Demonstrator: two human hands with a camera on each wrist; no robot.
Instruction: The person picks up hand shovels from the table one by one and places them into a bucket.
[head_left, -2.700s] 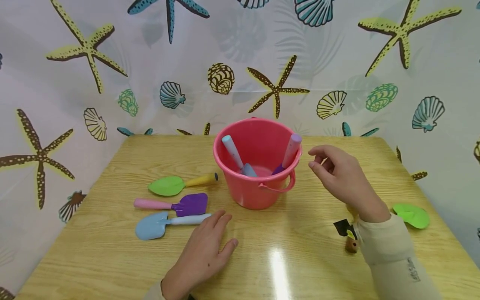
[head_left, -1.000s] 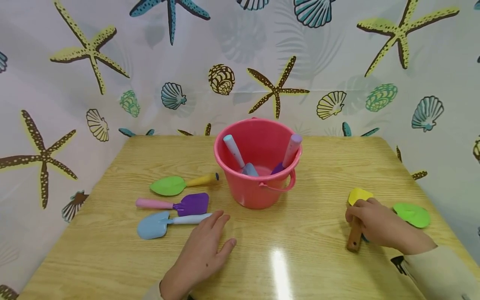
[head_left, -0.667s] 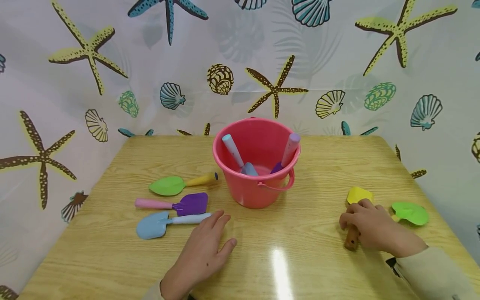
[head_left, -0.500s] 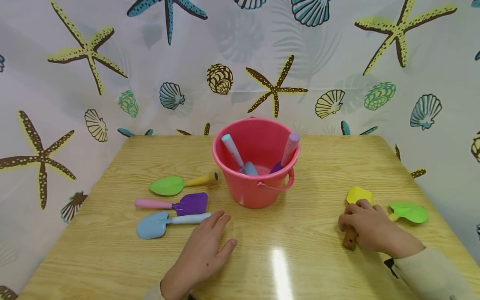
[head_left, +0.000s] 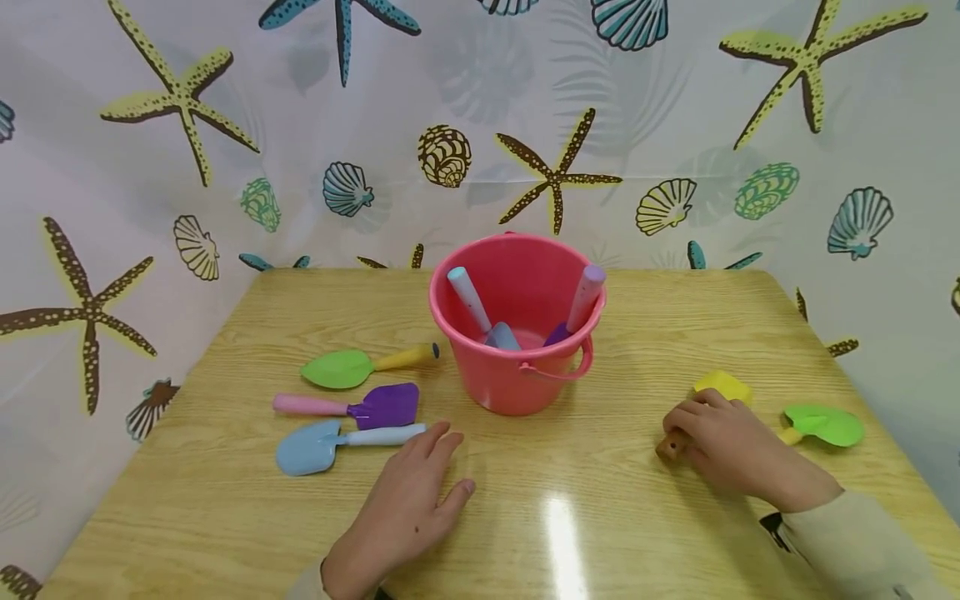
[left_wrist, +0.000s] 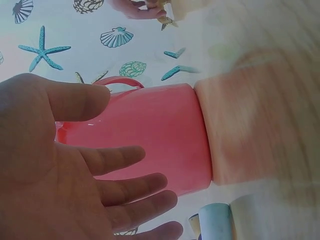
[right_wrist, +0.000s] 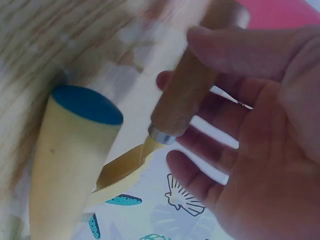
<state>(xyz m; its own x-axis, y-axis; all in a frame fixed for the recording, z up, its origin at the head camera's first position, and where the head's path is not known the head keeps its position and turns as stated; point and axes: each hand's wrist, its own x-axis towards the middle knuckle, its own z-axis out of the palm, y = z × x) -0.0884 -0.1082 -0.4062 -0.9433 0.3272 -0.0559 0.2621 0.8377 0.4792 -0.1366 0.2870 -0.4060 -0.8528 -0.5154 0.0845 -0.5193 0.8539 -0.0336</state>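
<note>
My right hand (head_left: 731,446) pinches the brown wooden handle (right_wrist: 182,90) of a small trowel with a yellow blade (head_left: 723,385), thumb on one side and fingers on the other. Beside that hand lies a green-bladed trowel (head_left: 828,425); its blue-ended yellow handle (right_wrist: 75,160) shows close up in the right wrist view. My left hand (head_left: 408,500) rests low over the table with relaxed fingers, the fingertips at the handle end of a light blue trowel (head_left: 307,450). A pink bucket (head_left: 502,387) holds two trowels, one with a pale blue handle (head_left: 470,300), one with a lilac handle (head_left: 587,296).
Left of the bucket lie a purple shovel (head_left: 386,406) with a pink handle and a green leaf-shaped trowel (head_left: 339,369) with a yellow handle. A cloth (head_left: 480,108) printed with shells and starfish hangs behind the wooden table (head_left: 225,517).
My right hand has come down from beside the bucket to the yellow-bladed trowel and taken hold of its handle, whose end has swung leftward. My left hand has stayed in place.
</note>
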